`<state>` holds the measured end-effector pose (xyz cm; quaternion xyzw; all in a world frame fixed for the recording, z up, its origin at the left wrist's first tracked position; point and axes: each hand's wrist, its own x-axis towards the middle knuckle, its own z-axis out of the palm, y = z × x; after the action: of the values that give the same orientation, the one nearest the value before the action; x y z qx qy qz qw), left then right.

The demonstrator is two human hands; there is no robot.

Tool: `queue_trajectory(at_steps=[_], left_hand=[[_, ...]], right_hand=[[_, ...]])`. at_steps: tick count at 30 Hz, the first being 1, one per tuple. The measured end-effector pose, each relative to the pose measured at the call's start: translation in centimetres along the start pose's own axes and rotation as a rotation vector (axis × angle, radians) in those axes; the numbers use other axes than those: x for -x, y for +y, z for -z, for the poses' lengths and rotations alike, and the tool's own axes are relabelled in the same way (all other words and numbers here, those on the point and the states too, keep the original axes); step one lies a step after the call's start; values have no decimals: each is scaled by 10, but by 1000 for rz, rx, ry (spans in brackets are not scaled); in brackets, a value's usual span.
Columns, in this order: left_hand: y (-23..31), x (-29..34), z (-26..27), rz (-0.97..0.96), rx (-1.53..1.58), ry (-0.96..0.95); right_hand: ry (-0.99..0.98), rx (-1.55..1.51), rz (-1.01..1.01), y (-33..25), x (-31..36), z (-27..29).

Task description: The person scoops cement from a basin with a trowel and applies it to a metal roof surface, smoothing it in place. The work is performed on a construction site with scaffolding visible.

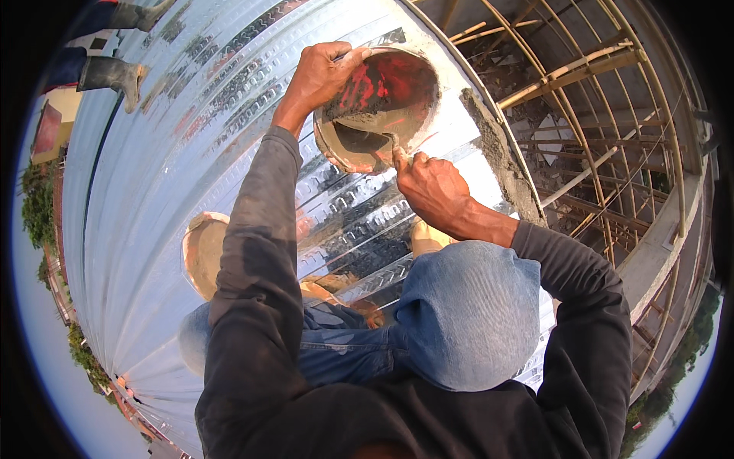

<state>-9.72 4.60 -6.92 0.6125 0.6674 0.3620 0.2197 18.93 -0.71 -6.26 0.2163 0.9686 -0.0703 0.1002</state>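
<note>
While the left hand (321,79) holds the round pan (391,79) by its upper left rim, we see the right hand (433,190) working at its lower right side with a trowel-like tool (395,144). We judge that the step in hand is to mix or gather the wet grey mortar (415,127), and that the next move calls for a steady rim and a controlled right wrist. The pan is over the ribbed metal sheet (153,206), in front of the person's knees (468,314). On the left, we see the thumb lying at the rim and the other fingers bent around it, partly hidden. On the right, the fingers are folded firmly around the tool's handle; its blade we cannot tell clearly.
</note>
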Motion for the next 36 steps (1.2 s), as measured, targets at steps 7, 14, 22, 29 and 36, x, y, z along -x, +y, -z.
queue_trajectory(at_steps=[7,14,22,29,36], left_hand=[[-14,0,-3,-48,47,21],[-11,7,8,15,10,2],[-7,9,2,0,19,28],[-3,11,1,-1,6,43],[25,13,-33,-145,-65,105]], right_hand=[[42,53,-10,-8,-7,-15],[191,-102,-130,24,-31,5],[135,-163,-95,20,-24,0],[40,-140,-85,32,-20,38],[-76,-79,-98,26,-19,15]])
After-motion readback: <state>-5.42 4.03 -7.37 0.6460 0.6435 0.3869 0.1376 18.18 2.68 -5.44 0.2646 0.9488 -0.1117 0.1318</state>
